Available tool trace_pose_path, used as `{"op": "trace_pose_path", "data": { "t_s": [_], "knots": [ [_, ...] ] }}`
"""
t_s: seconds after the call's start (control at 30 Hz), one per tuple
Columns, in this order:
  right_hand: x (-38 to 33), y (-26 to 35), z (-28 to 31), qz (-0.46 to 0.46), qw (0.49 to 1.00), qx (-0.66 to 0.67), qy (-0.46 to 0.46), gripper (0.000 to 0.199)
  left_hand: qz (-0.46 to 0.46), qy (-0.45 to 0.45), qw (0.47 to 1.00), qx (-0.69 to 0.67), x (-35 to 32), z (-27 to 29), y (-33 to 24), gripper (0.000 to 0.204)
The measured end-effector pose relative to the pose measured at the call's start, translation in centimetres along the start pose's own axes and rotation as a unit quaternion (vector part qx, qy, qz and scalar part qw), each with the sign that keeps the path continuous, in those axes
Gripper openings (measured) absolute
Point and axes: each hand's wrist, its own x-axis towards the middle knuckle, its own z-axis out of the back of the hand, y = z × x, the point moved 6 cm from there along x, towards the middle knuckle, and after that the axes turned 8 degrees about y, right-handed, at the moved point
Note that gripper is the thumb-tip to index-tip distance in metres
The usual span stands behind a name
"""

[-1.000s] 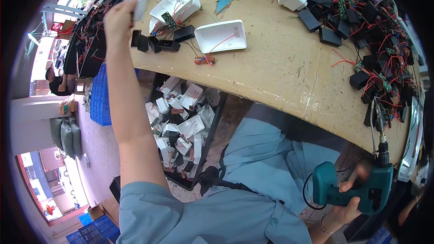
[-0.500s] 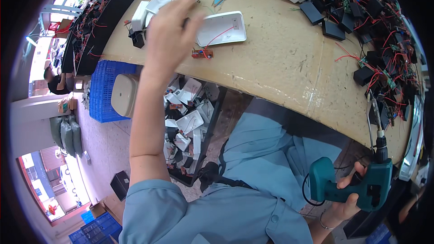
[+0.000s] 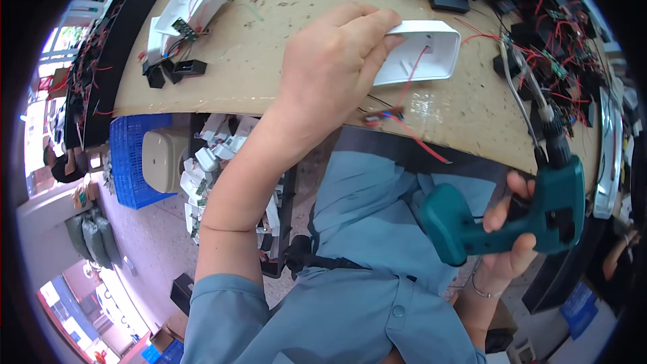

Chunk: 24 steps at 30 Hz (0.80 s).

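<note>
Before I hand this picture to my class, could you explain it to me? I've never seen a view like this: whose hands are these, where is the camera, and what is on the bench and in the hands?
There is no machine here, just a person working with bare hands. The one picture comes from a wide fisheye camera worn on the person's head, looking down, which is why the straight bench edge bends.

The left hand reaches forward and grips the edge of a white rectangular plastic shell lying on the tan wooden workbench; thin red wires trail from it. The right hand holds a teal pistol-shaped power screwdriver near the lap.

Also on the bench: another white plastic shell with a small green circuit board at the far left, and a heap of small black boxes with red wires at the right. Below the bench stands a blue plastic crate.
</note>
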Motion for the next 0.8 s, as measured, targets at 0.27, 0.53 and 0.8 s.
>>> {"op": "trace_pose_path", "data": {
  "t_s": [0.27, 0.53, 0.8],
  "knots": [
    [4.2, -2.6, -1.8, -0.041, 0.984, 0.173, 0.018, 0.073, -0.024, 0.042, 0.998, -0.049, -0.4, -2.0, -1.4, 0.024],
    [5.4, -3.4, -1.5, -0.097, 0.98, 0.168, 0.038, 0.075, -0.208, 0.168, 0.964, 0.015, -3.6, -2.2, -6.4, 0.025],
    [5.8, -3.4, -1.0, -0.101, 0.979, 0.171, 0.037, 0.073, -0.189, 0.137, 0.972, -0.014, -3.2, -2.5, -6.7, 0.028]
  ]
}}
